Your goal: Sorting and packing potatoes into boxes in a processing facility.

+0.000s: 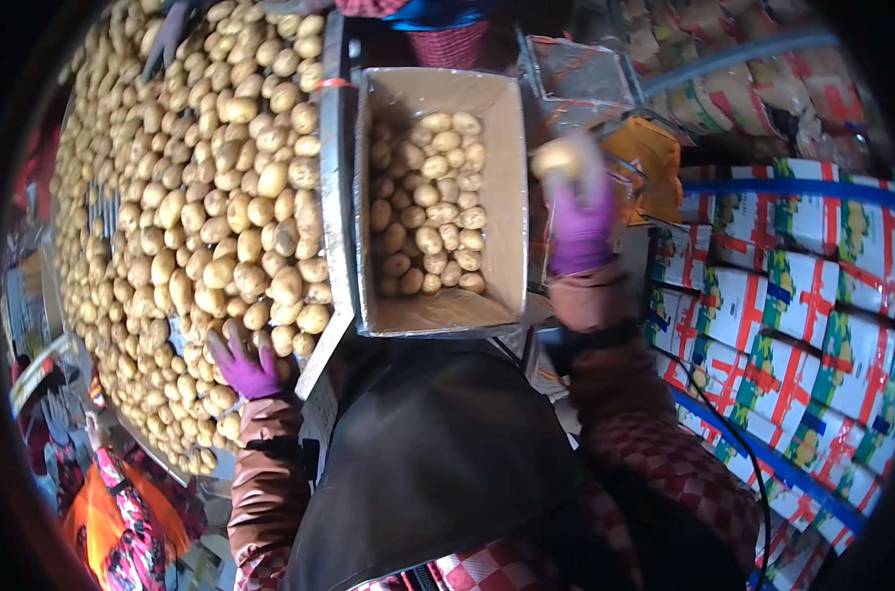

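Note:
My left hand [245, 366], in a purple glove, rests with spread fingers on loose potatoes [249, 281] at the near edge of the sorting table. To the right of an open cardboard box [441, 316], my right hand [582, 214] is raised in a matching glove. It grips a single potato [557, 158], and both are blurred. Clear plastic film wraps the box's rim. Inside, potatoes [441, 214] cover the floor, with those along the left side in shadow.
A metal rail [337, 170] edges the table beside the box. Behind my right hand hangs an orange bag [650, 162], with a wire-framed tray [580, 70] beyond. Printed cartons [802, 295] are stacked at right. Co-workers' gloved hand [168, 33] and orange vest [93, 510] show.

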Motion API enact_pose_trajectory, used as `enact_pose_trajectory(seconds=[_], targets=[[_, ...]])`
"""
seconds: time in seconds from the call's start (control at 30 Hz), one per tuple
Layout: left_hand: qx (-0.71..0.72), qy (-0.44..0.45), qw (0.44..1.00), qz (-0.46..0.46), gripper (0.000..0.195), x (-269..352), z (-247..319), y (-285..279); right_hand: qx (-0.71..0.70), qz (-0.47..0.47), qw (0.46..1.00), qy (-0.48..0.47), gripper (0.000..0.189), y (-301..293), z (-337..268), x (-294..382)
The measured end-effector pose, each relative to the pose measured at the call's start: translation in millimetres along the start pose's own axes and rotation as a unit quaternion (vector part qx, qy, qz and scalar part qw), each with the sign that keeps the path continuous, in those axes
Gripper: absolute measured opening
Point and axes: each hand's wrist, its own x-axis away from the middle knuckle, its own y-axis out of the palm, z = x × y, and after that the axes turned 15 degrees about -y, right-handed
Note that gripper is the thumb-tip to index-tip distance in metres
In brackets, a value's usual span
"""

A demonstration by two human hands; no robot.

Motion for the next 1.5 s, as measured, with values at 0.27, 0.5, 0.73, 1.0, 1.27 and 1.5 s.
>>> enact_pose_trajectory(seconds=[0.27,0.5,0.73,1.0,1.27,1.5], targets=[[-0.018,-0.006,1.0,-0.008,0.059,0.0,-0.9,9.2,0.45,0.078,0.887,-0.068,0.04,-171.4,69.3,-97.9],[-0.025,-0.018,1.0,0.0,0.057,5.0,1.4,7.2,-0.021,-0.15,0.988,-0.018,0.043,56.8,54.4,6.7],[-0.013,-0.009,1.0,-0.017,0.058,-3.5,11.5,2.9,0.094,-0.406,0.908,0.038,0.048,172.9,135.5,-25.4],[-0.019,-0.06,0.997,-0.04,0.063,4.5,3.4,-2.5,0.138,-0.66,0.735,-0.066,0.058,107.6,102.4,35.9],[-0.011,-0.056,0.998,-0.04,0.066,0.9,6.1,2.7,0.369,-0.529,0.763,0.05,0.064,128.4,117.4,87.9],[-0.015,-0.055,0.997,-0.051,0.068,0.3,9.6,-0.7,0.388,-0.526,0.748,0.116,0.071,143.2,94.8,84.3]])
